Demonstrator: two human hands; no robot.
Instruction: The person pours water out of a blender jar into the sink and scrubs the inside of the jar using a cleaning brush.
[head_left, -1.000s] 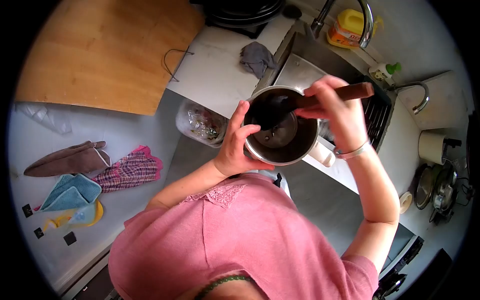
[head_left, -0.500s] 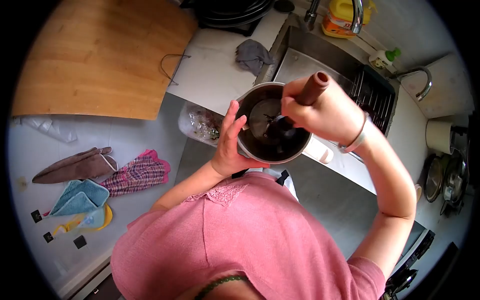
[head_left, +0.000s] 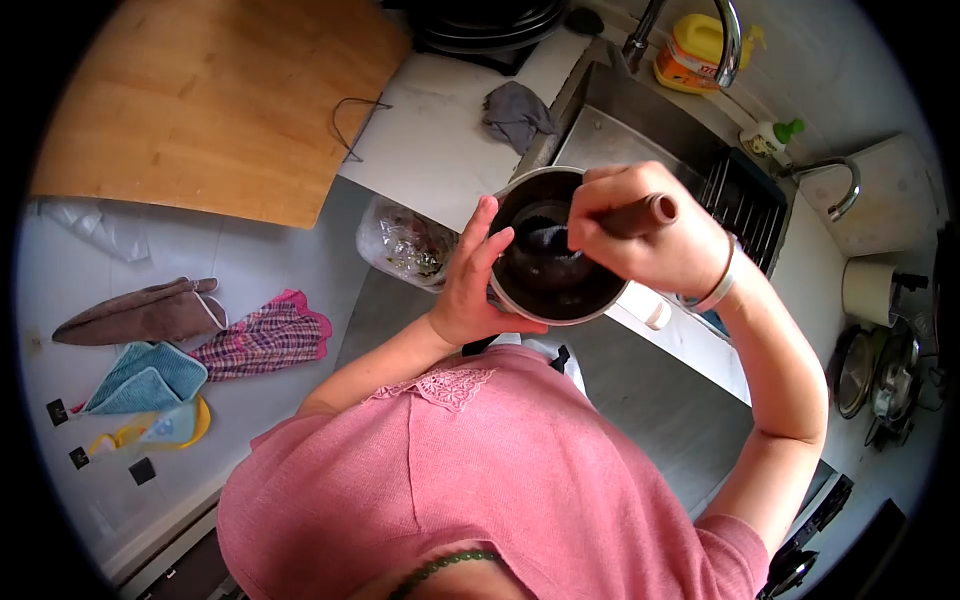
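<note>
My left hand (head_left: pixel 472 285) grips the side of a deep pot (head_left: pixel 560 318) with a dark inside, its thumb along the near wall and its fingers at the rim. In my right hand (head_left: pixel 650 225) is the brown handle of a brush (head_left: pixel 645 214), fingers wrapped round it. The dark bristly head reaches down inside the pot, partly covered by my right hand. The pot's pale handle (head_left: pixel 648 306) sticks out toward the lower right, above the counter edge.
Behind the pot is a metal sink (head_left: pixel 610 140) with a black dish rack (head_left: pixel 745 205). A grey cloth (head_left: pixel 517 115) lies on the counter (head_left: pixel 430 150). A clear plastic container (head_left: pixel 400 240) sits below the counter edge. A wooden board (head_left: pixel 220 110) stands at the left.
The brush has shifted inside the pot, and its handle now tilts more to the right. My left hand keeps its hold. The view has shifted slightly.
</note>
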